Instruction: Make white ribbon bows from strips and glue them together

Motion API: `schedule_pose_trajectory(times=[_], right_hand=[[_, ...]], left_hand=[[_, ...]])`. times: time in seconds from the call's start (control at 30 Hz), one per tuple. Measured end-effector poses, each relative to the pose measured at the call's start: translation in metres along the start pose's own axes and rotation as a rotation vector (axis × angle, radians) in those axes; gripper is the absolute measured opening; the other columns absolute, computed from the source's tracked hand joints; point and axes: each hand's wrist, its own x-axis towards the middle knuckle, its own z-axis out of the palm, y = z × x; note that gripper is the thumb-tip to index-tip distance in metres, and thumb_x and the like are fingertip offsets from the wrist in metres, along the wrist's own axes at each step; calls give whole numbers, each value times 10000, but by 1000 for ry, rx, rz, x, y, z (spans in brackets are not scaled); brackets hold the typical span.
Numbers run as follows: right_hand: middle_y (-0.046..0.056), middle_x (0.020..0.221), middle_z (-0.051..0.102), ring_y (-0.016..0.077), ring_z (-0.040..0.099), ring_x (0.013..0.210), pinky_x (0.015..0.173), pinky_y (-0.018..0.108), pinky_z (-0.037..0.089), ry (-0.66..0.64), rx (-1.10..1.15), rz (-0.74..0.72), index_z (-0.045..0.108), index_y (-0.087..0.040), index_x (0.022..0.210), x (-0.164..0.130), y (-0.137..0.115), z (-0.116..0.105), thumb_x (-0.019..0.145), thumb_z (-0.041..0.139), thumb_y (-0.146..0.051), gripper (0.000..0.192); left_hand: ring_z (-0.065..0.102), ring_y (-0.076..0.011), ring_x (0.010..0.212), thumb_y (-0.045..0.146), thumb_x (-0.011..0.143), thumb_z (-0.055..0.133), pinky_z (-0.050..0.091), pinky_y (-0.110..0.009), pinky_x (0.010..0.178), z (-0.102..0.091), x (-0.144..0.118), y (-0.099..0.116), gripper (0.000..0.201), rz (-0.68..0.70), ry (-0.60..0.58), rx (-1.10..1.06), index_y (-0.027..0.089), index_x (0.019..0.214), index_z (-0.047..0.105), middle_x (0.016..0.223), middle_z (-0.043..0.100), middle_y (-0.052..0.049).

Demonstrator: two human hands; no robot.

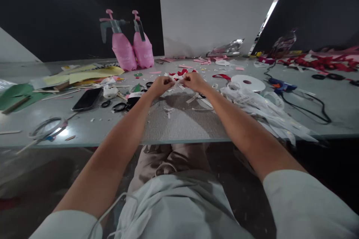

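- Green paper sheets are lying at the far left of the tabletop, with yellow paper sheets fanning out just beyond them.
- A wire loop is resting near the front edge on the left side.
- A black phone is lying face up, near a cluster of small black rings.
- Two pink spray bottles are standing upright side by side toward the back; their walls are opaque, so what is in them cannot be told.
- The left hand is closing its fingers into a pinch on a small white ribbon piece, held just above the tabletop at centre.
- The right hand is pinching the same ribbon piece from the other side, fingertips nearly meeting those of the left.
- Red scraps are lying just behind both hands.
- A white ribbon spool is lying flat to the right of the hands, with loose white ribbon lengths trailing from it toward the front edge.
- A blue glue gun is lying just beyond the spool, its black cord looping across the surface.
- A heap of red ribbon is lying at the far right rear.
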Motion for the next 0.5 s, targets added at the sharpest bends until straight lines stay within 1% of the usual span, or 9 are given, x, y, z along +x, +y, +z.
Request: schedule_pose_trajectory(times=[0.1,0.17,0.23,0.3,0.37,0.43,0.5], right_hand=[[4,692,562,132,472,698,675,262,334,28,49,16,561,-174,721,0,4,-6,914,603,-366,275],[-9,654,518,123,446,670,661,263,331,28,111,33,517,-184,679,0,5,-8,915,627,-386,330],[-20,609,476,114,436,626,641,258,343,6,231,64,475,-196,647,-2,4,-8,928,642,-452,416],[-22,591,477,108,450,584,616,249,369,-14,417,94,465,-202,644,-3,1,-7,925,661,-549,488],[-11,618,525,107,486,569,588,242,401,-12,646,100,487,-203,671,-5,-3,-6,886,705,-626,522],[4,676,582,113,534,592,564,238,435,11,868,77,524,-203,714,-6,-8,-5,844,751,-655,522],[13,735,617,120,578,643,562,234,468,41,1042,48,545,-205,751,-7,-11,-6,840,760,-660,511]], left_hand=[[386,-120,631,350,867,629,312,-283,644,-2,-2,5,245,-27,-13,-26,157,716,626,609,458,25],[352,-115,614,363,871,623,292,-284,627,-3,-2,5,293,-32,-9,-46,164,658,583,589,407,30],[334,-107,604,366,877,624,274,-280,609,-4,-1,4,338,-25,9,-69,167,615,545,581,384,30],[324,-99,585,378,888,631,252,-270,580,-3,0,0,380,-30,31,-102,170,592,514,564,372,30],[315,-90,547,418,903,645,222,-257,538,-2,1,-4,430,-67,39,-164,177,585,484,535,357,34],[303,-78,496,474,910,665,201,-245,498,1,2,-6,471,-133,34,-278,184,597,467,514,348,41],[297,-63,454,505,909,688,201,-232,467,3,2,-6,487,-200,36,-428,188,620,459,517,361,48]])
